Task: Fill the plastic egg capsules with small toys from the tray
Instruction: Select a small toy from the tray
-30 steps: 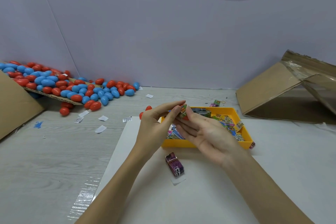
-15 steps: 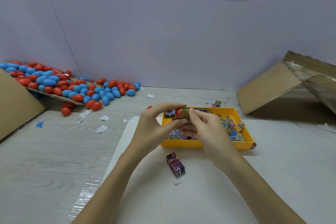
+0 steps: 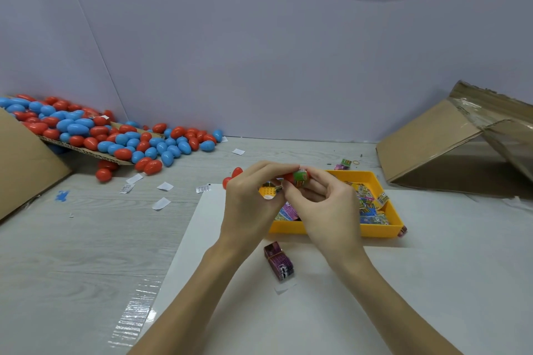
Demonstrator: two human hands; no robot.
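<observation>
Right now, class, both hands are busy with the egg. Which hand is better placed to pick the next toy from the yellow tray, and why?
Right, probably. The right hand hangs directly over the yellow tray and its toys. The left hand sits at the tray's left end, pinching the red egg.

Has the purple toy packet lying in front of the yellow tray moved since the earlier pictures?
No. The purple toy packet lies just in front of the yellow tray, as before.
</observation>
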